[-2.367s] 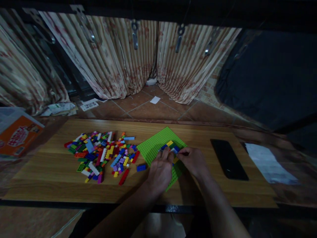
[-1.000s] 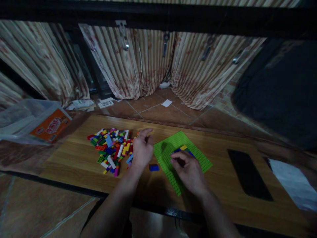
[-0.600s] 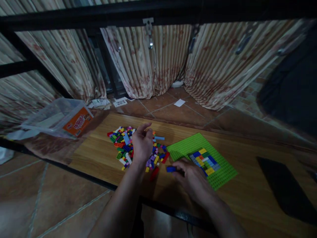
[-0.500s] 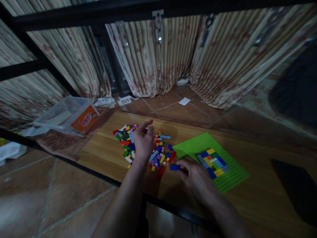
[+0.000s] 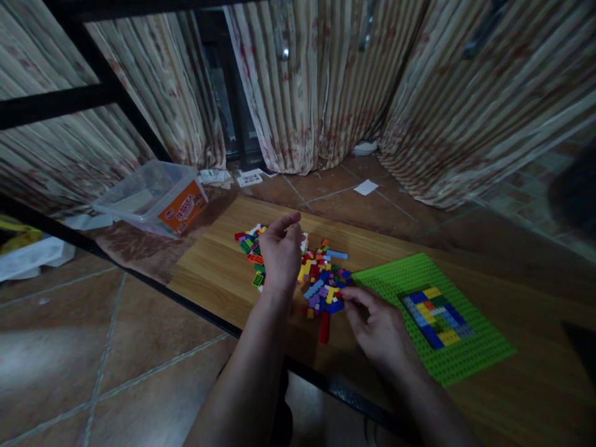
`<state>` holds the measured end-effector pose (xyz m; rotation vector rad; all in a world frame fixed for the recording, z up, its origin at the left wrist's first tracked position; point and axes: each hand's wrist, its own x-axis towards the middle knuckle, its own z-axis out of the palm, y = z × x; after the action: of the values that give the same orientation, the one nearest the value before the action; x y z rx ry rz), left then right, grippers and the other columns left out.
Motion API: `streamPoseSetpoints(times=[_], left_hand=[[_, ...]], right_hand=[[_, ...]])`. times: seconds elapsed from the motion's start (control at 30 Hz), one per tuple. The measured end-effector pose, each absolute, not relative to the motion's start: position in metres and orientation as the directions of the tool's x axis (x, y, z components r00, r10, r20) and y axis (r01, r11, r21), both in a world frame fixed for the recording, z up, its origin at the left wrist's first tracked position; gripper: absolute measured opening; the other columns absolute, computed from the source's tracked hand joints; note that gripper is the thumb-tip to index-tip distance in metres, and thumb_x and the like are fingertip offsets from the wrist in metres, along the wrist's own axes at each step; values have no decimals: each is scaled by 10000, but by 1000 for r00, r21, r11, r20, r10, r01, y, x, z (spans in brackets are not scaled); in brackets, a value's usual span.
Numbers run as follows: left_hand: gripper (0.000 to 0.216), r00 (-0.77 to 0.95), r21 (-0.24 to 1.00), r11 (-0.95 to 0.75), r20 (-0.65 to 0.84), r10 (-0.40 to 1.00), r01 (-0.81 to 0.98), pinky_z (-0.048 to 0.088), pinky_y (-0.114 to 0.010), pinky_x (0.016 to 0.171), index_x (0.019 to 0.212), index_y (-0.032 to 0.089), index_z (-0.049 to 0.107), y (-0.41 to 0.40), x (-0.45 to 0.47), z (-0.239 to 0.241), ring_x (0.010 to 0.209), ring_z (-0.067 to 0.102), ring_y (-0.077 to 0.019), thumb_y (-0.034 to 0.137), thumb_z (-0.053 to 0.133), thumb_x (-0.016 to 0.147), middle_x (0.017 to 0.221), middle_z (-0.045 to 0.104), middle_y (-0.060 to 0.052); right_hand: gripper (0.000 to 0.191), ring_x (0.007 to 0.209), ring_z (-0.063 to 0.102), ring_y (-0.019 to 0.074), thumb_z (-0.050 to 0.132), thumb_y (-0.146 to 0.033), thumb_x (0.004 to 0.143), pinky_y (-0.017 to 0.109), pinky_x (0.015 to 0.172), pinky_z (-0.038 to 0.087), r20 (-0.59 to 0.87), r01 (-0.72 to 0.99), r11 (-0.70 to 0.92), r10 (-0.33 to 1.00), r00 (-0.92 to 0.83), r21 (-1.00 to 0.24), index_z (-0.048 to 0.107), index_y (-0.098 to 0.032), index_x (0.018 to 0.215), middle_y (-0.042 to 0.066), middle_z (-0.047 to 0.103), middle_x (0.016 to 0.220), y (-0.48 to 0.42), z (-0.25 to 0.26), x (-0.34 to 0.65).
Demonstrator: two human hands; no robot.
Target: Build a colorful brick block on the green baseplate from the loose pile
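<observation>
Over a pile of small coloured toy bricks [image 5: 321, 270] hangs my left hand [image 5: 282, 257], its fingers loosely apart and nothing seen in them; it hides part of the pile. At the pile's right edge, the thumb and fingers of my right hand [image 5: 379, 323] close on a red brick [image 5: 339, 295], mostly hidden by the fingertips. A blue brick [image 5: 334, 307] lies just beside those fingertips. Nearer me is a long red brick [image 5: 325, 328]. To the right, a green baseplate [image 5: 484, 347] carries a flat block of blue, yellow, orange, white and green bricks [image 5: 437, 315].
The wooden tabletop [image 5: 205, 267] has a dark front edge. A clear plastic box [image 5: 139, 198] with an orange label stands at the back left. Papers [image 5: 250, 178] lie on the tiled floor, before striped curtains [image 5: 316, 93]. A dark flat object [image 5: 580, 347] sits at far right.
My right hand has let go of the blue brick, now at the pile's edge, and has taken hold of a red one. My left hand stays over the pile. The view has shifted left.
</observation>
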<state>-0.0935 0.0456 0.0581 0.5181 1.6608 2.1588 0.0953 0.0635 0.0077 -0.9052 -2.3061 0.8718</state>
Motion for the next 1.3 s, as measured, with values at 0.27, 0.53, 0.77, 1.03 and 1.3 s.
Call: streamPoseSetpoints(times=[0.27, 0.53, 0.77, 1.03, 1.3], left_hand=[[199, -862, 949, -269, -5, 507, -164, 355, -176, 477, 859, 131, 707, 46, -89, 61, 494, 497, -59, 150, 603, 690, 671, 652, 6], [179, -837, 946, -284, 29, 547, -153, 438, -195, 560, 827, 139, 705, 46, -86, 59, 553, 530, -69, 175, 613, 677, 757, 677, -5], [191, -834, 962, -232, 10, 551, -142, 426, -204, 567, 816, 132, 706, 47, -84, 60, 559, 528, -79, 218, 655, 653, 713, 663, 0], [207, -761, 983, -140, -2, 648, -122, 427, -204, 558, 824, 128, 730, 53, -68, 59, 569, 541, -90, 243, 696, 656, 750, 702, -21], [201, -405, 1000, 24, -27, 914, -14, 458, -235, 599, 844, 151, 755, 57, -34, 51, 635, 592, -133, 302, 676, 739, 769, 713, -48]], right_hand=[[145, 959, 577, 226, 652, -291, 821, 382, 878, 465, 278, 396, 688, 652, -706, -607, 673, -234, 952, 45, 656, 984, 39, 15, 65], [74, 920, 544, 251, 675, -286, 803, 422, 877, 432, 270, 513, 667, 715, -645, -540, 663, -220, 835, 62, 643, 904, 34, 12, 49], [94, 877, 618, 199, 577, -310, 872, 344, 812, 476, 217, 357, 463, 806, -551, -811, 639, -240, 884, 30, 685, 885, 38, 20, 53], [206, 904, 674, 174, 531, -278, 881, 309, 817, 531, 152, 177, 251, 884, -442, -952, 633, -211, 1047, 50, 722, 992, 49, 27, 71], [256, 852, 665, 180, 596, -350, 841, 330, 797, 536, 87, 42, 104, 951, -296, -994, 674, -206, 1038, 38, 723, 919, 75, 26, 111]])
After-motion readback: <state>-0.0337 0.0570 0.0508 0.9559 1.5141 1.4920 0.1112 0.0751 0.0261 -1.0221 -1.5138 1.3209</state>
